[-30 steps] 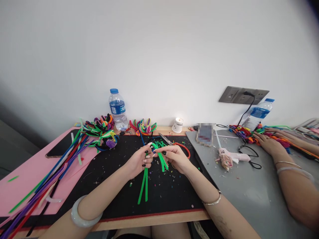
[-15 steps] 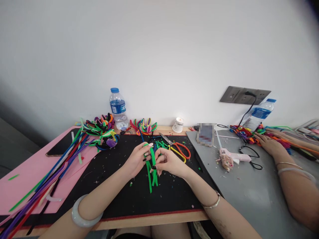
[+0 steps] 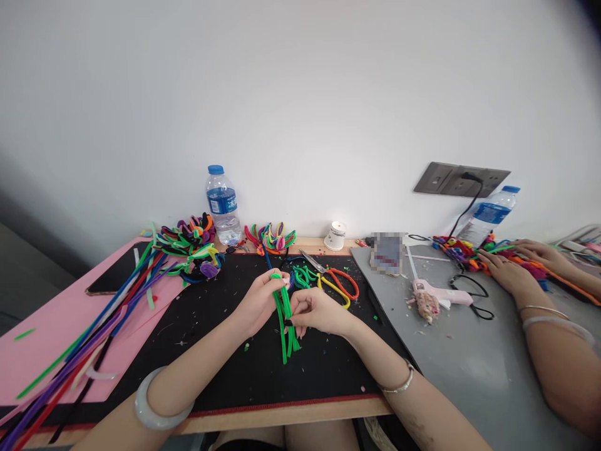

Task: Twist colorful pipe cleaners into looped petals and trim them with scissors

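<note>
Several green pipe cleaners (image 3: 285, 319) hang down in a bunch between my hands, over the black mat (image 3: 211, 351). My left hand (image 3: 257, 299) is closed on their upper end, thumb pressed on top. Lower on the same bunch, my right hand (image 3: 317, 311) pinches the strands between thumb and fingers. Just beyond my hands lie curled green pipe cleaner pieces (image 3: 304, 274) and scissors (image 3: 339, 282) with one orange and one yellow handle loop. The exact finger contact of the right hand is partly hidden.
Long coloured pipe cleaners (image 3: 98, 338) and a phone (image 3: 117, 270) lie left on a pink sheet (image 3: 28, 363). A water bottle (image 3: 223, 207), paper cup (image 3: 335, 236) and pipe cleaner bundle (image 3: 270, 239) line the wall. A glue gun (image 3: 441, 294) and another person's hands (image 3: 509, 275) are at right.
My right hand has slid slightly down along the green pipe cleaners, and my left fingers have closed more over the top. The other person's far hand has shifted at right.
</note>
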Tool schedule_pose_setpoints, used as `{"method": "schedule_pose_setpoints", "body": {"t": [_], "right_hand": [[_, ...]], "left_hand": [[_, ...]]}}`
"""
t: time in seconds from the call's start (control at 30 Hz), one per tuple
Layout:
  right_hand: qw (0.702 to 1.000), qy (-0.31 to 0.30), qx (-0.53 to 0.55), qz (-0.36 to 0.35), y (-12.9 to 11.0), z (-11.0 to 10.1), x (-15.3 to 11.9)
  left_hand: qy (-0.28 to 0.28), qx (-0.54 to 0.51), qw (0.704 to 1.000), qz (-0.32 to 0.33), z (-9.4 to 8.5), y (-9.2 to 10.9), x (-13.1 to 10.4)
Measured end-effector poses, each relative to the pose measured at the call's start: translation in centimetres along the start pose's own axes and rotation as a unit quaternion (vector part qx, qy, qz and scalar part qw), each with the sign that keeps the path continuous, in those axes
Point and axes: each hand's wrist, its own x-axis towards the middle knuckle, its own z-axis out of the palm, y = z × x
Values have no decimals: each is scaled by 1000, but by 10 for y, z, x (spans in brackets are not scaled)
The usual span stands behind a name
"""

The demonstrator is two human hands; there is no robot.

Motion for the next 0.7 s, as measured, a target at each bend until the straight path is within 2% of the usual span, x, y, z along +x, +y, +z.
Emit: {"method": "schedule_pose_setpoints", "body": {"t": [0.13,0.43,0.6,0.7], "right_hand": [[1000,6,-8,0,2,0,0],[999,13,-24,-20,0,1,0],[997,36,-62,-25,-3,3,-1],[999,35,-36,-17,-2,4,0]], "left_hand": [[7,-13,1000,6,0,-1,0],[-35,-43,998,10,3,3,-3],[-32,-66,997,2,5,3,-3],[-33,-97,995,-4,5,5,-3]]}}
